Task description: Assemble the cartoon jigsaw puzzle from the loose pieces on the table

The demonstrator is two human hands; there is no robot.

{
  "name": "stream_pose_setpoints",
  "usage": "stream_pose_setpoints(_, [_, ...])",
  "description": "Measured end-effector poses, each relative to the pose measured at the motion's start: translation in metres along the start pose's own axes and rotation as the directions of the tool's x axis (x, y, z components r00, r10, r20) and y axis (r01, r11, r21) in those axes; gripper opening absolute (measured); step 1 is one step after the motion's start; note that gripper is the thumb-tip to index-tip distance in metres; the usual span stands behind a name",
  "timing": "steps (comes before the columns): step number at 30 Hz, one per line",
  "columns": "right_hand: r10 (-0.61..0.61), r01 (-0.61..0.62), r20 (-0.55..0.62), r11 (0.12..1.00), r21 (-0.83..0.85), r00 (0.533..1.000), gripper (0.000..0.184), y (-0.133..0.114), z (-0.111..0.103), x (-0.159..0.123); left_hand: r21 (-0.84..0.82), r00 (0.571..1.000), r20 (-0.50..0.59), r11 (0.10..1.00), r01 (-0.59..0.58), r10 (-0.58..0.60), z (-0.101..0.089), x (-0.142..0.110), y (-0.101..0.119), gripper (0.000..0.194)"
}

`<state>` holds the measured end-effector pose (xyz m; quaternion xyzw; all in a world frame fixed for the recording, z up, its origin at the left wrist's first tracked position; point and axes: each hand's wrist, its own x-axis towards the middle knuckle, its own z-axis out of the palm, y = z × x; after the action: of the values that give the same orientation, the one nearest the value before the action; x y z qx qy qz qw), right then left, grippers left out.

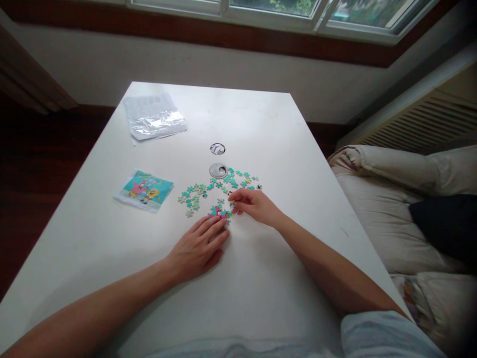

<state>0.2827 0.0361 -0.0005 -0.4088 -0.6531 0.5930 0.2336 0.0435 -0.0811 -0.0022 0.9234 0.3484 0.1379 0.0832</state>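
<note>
My left hand (203, 244) lies flat on the white table, fingers stretched out. Its fingertips touch the lower edge of a small joined patch of jigsaw puzzle (219, 212) with pink and teal parts. Just right of that patch, my right hand (251, 205) pinches with thumb and forefinger at what looks like a puzzle piece, mostly hidden by the fingers. Loose teal and green puzzle pieces (192, 196) lie in an arc behind both hands, from the left round to the right.
A picture card in a clear bag (147, 191) with cartoon figures lies to the left. Farther back rests a clear plastic bag with paper (154, 117). A round metal cover (218, 170) and a round hole (217, 148) sit mid-table (238, 114). A beige sofa (376, 219) stands on the right.
</note>
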Motion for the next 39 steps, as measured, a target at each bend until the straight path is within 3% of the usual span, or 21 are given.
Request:
stream_pose_setpoints(3, [-0.025,0.025,-0.032,1.0,-0.002,0.999,0.016,0.003,0.006,0.002,-0.011,1.0,-0.015,1.0,-0.002,0.002,0.001,0.0,0.0,0.041])
stream_pose_setpoints(10, [-0.102,0.071,-0.136,0.974,-0.217,0.986,0.012,-0.007,0.012,0.003,0.0,1.0,-0.017,1.0,-0.01,0.01,-0.001,0.001,0.0,0.041])
stream_pose_setpoints(18, [-0.166,0.109,-0.137,0.93,-0.351,0.977,0.005,0.001,0.017,0.004,-0.006,1.0,-0.018,1.0,-0.009,0.009,0.001,0.001,-0.001,0.041])
stream_pose_setpoints(39, [-0.321,0.188,-0.117,0.772,-0.608,0.94,0.01,0.003,0.019,0.006,0.013,1.0,-0.011,1.0,-0.008,0.008,0.0,0.001,0.0,0.04])
